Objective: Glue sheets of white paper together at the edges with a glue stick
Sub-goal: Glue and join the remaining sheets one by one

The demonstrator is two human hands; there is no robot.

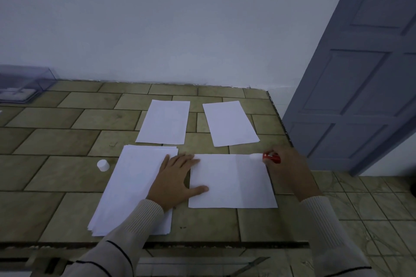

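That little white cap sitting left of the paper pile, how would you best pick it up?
Pinch the white cap across its round side wall, coming straight down from above. It appears to stand on end on the tiled table, with bare tile all round and a gap to the paper stack, so fingers should fit on either side.

Tiled tabletop point(56, 141) with paper stack point(126, 186), near sheet point(234, 182), far left sheet point(164, 122), far right sheet point(229, 122), white cap point(103, 165), clear box point(24, 85)

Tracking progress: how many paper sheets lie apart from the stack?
3: near sheet under the left hand and glue stick; far-left sheet; far-right sheet. Layers may hide more.
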